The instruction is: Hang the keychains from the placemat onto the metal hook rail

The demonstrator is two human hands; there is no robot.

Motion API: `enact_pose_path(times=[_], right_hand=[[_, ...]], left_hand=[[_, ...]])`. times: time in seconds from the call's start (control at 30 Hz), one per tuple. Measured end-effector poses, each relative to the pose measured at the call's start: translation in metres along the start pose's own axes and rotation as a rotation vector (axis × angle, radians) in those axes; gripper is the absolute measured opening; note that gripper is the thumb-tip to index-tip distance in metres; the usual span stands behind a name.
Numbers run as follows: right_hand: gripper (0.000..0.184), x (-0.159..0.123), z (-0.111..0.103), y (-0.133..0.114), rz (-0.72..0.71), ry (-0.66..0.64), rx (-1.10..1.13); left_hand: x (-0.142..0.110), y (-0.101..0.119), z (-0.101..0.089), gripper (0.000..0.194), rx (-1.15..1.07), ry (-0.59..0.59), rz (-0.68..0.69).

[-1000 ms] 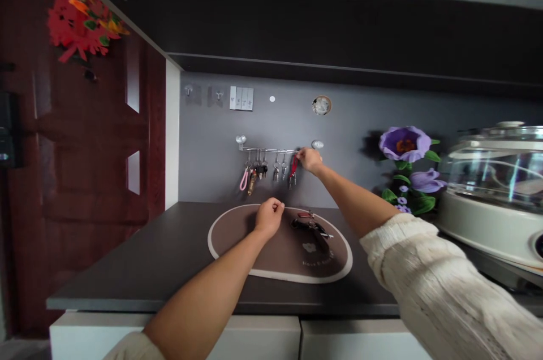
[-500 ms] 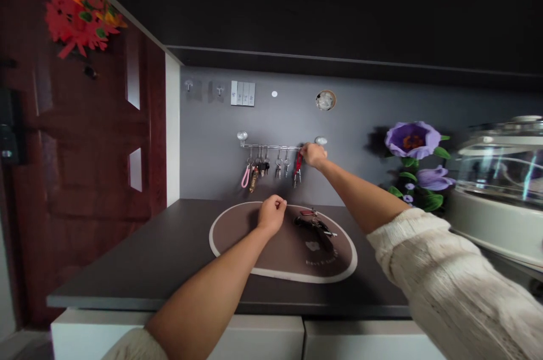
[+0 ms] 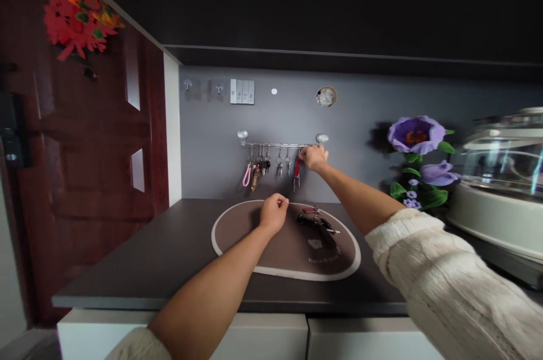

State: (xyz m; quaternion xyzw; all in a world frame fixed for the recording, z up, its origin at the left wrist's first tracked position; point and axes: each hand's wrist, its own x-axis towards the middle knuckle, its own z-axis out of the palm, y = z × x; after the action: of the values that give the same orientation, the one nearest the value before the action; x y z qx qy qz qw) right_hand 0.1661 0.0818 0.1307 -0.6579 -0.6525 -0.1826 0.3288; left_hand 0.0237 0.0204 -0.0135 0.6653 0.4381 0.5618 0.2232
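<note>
Right hand (image 3: pixel 314 157) pinches a red strap (image 3: pixel 297 167) at the key rail (image 3: pixel 278 145)

The right hand is up at the right part of the rail, its thumb and finger narrowed on the top of the red strap. Metal keys (image 3: pixel 296 181) hang below the strap. The fingers cover its upper end, so whether it sits on a hook cannot be told.

The left hand (image 3: pixel 274 213) is over the mat (image 3: pixel 237 230), lower than the rail and to its front, with fingers curled in and thumb close to them. Nothing shows in its grip, though the inside of the curl is partly hidden.

The rail runs level across the grey wall (image 3: pixel 203 139), between two clear round mounts. From its left part hang a pink loop (image 3: pixel 246 175), a brown tag (image 3: pixel 255 178) and some dark keys (image 3: pixel 265 167); nearer the middle hang two small silver bunches (image 3: pixel 280 168).

On the right half of the mat lies a dark key bundle (image 3: pixel 316 221), with a small red piece (image 3: pixel 310 210) at its back edge. The oval, pale-rimmed mat lies flat on the dark worktop (image 3: pixel 139 258). To the right stand purple flowers (image 3: pixel 416 134) and, beside them, a white appliance (image 3: pixel 496 213) with a clear upper part.
</note>
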Motion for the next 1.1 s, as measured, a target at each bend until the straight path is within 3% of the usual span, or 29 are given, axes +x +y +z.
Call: enact_pose_path(times=[0.37,0.6,0.77,0.93,1.1], right_hand=[[0.019,-0.017,-0.009,0.0,-0.014,-0.022,0.042],[0.02,-0.04,-0.023,-0.001,-0.008,0.096,0.167],[0.021,-0.069,-0.032,-0.002,0.038,0.073,0.283],[0.022,-0.11,-0.027,0.001,0.069,0.017,0.368],[0.022,-0.147,-0.012,0.014,0.093,-0.042,0.412]], left_hand=[[-0.003,-0.001,-0.001,0.012,-0.012,-0.024,0.007],[-0.011,0.004,-0.003,0.01,0.001,-0.051,-0.022],[-0.017,0.007,-0.001,0.005,-0.014,-0.081,-0.089],[-0.017,0.001,0.004,0.008,-0.024,-0.089,-0.14],[-0.017,-0.001,0.006,0.005,0.177,-0.143,-0.017]])
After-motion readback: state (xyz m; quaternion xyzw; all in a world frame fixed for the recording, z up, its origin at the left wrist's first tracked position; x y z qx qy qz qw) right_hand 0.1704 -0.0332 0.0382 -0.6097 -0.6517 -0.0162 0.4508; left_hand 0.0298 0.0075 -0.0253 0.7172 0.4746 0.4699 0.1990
